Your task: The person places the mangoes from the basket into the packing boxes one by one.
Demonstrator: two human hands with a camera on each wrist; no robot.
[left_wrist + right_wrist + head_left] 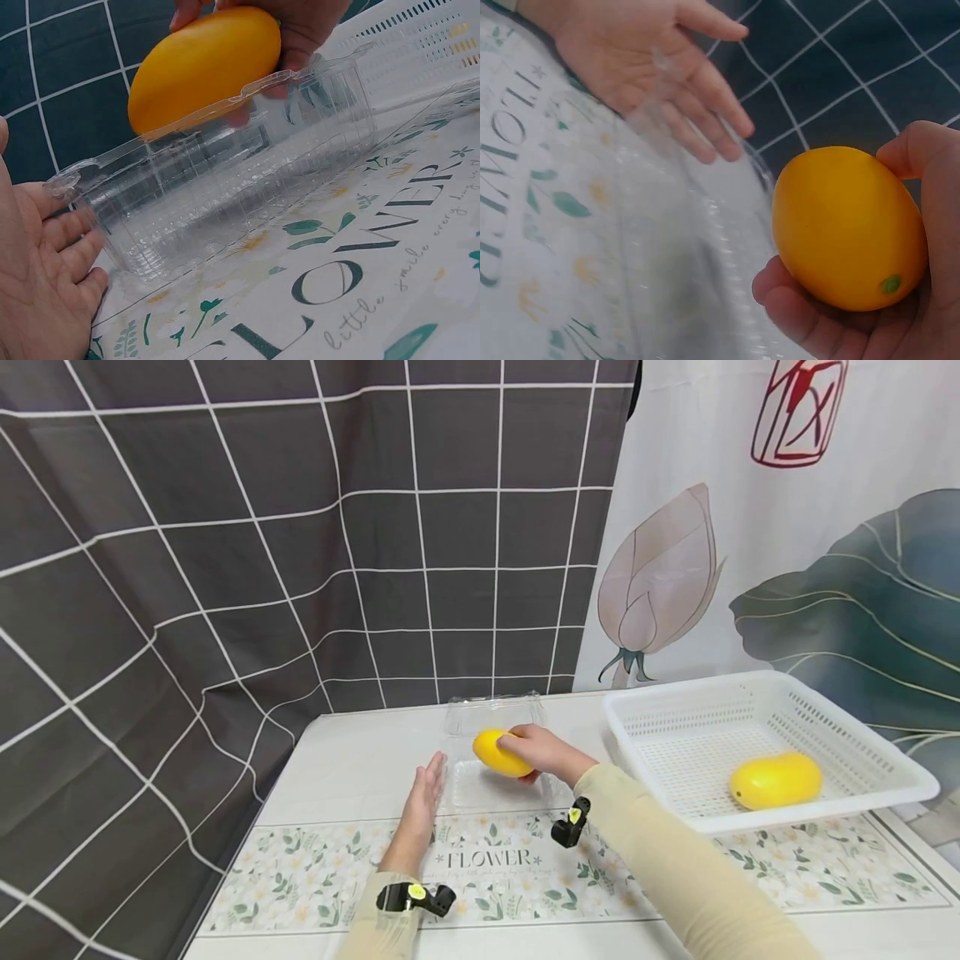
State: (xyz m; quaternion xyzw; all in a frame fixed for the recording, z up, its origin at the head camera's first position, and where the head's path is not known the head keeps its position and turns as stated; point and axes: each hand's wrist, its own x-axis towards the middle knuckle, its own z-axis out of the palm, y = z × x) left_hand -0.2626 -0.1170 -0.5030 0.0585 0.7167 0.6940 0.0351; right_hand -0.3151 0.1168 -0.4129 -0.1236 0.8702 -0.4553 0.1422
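A yellow oval fruit (501,754) is gripped in the right hand (543,752), thumb on one side and fingers beneath. In the left wrist view the fruit (206,67) hangs over a clear plastic box (225,180), whose raised lid stands at the back in the head view. The left hand (422,797) has its fingers extended at the box's left side; in the left wrist view the fingers (71,240) are against its end wall. The right wrist view shows a green stem spot on the held fruit (847,229).
At the right, a white perforated basket (697,752) holds another yellow fruit (776,781). A floral strip with the word FLOWER (487,858) crosses the table in front of the box. Behind the table hangs a dark grid curtain (457,527).
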